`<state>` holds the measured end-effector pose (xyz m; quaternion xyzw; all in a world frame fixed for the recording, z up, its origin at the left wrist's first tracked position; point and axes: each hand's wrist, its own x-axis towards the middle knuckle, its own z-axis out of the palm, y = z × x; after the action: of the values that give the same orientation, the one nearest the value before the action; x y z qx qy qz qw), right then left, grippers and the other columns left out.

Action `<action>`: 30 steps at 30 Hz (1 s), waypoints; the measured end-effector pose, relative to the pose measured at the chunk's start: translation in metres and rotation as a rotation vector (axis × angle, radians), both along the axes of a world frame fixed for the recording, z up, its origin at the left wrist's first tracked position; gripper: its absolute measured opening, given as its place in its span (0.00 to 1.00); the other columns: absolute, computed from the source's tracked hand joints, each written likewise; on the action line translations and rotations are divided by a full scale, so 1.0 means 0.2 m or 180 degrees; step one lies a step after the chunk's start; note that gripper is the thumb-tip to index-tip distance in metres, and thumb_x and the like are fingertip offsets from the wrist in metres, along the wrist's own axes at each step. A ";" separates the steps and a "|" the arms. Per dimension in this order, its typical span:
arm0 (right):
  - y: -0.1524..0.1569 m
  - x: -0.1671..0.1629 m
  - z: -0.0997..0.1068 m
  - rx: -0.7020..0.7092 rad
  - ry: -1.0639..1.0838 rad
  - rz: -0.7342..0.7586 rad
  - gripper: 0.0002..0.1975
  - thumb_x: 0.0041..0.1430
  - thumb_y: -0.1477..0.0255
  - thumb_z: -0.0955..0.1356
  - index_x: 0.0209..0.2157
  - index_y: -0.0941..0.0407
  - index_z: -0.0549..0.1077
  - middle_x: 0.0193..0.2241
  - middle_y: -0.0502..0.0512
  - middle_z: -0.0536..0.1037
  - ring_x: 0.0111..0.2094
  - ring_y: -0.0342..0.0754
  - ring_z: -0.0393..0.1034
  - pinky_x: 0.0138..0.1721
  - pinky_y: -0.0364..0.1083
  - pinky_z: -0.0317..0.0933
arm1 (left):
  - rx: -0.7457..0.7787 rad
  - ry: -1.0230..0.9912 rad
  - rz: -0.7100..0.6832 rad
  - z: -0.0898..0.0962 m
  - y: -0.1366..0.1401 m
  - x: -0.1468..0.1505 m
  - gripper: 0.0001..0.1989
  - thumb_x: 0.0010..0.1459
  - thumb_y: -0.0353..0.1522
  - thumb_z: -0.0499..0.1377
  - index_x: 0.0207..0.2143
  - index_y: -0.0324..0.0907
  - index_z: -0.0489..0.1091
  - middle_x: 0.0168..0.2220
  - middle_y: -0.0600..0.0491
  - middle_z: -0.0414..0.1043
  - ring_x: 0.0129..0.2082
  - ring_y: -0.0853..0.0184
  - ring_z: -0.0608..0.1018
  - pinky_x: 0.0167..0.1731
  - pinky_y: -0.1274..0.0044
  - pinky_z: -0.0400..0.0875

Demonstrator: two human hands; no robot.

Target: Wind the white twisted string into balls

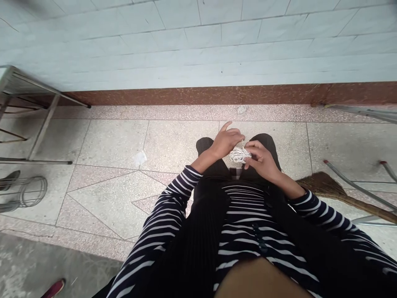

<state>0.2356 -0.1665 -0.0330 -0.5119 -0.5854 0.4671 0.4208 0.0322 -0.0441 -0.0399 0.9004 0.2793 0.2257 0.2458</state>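
Observation:
A bundle of white cord (238,155), wound in many loops, sits between my hands above my knees. My right hand (262,160) grips it from the right side, with fingers and thumb closed on its edge. On the other side my left hand (226,142) pinches a short strand of the cord at the top of the bundle, with one finger sticking out. The strand runs up from the loops to my left fingertips. Part of the bundle is hidden behind my right fingers.
A small white coil (241,109) lies on the floor by the tiled wall (186,54). At right are a broom (324,184) and metal legs (350,178). At left stand a metal-framed table (46,124) and a wire frame (32,191). White paper (140,158) lies on the floor.

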 end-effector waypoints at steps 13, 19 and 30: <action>0.31 0.25 -0.01 0.0500 -0.1583 -0.1007 0.05 0.62 0.74 0.72 0.39 0.55 0.80 0.50 0.65 0.75 0.46 0.57 0.73 0.47 0.55 0.77 | -0.0278 0.0486 -0.0191 -0.05 -0.26 0.01 0.14 0.78 0.35 0.56 0.44 0.44 0.82 0.38 0.53 0.84 0.42 0.66 0.85 0.76 0.56 0.64; 0.01 0.06 -0.03 -0.0195 -0.0215 -0.0021 0.10 0.59 0.64 0.76 0.39 0.54 0.85 0.48 0.60 0.77 0.36 0.50 0.75 0.33 0.51 0.78 | 0.0255 0.0453 0.0192 0.08 -0.08 -0.07 0.14 0.78 0.32 0.54 0.47 0.44 0.82 0.41 0.52 0.83 0.48 0.65 0.83 0.80 0.54 0.56; 0.35 0.19 0.03 0.0337 -0.0566 -0.1436 0.15 0.57 0.59 0.77 0.32 0.55 0.75 0.42 0.59 0.73 0.31 0.47 0.69 0.29 0.49 0.72 | -0.0303 0.0312 0.0194 -0.09 -0.27 0.05 0.17 0.79 0.32 0.53 0.42 0.41 0.80 0.35 0.53 0.83 0.40 0.66 0.85 0.74 0.58 0.68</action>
<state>0.2738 -0.0973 -0.0267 -0.6460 -0.5147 0.2832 0.4874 0.0422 -0.0983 -0.0571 0.8887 0.3287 0.1752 0.2673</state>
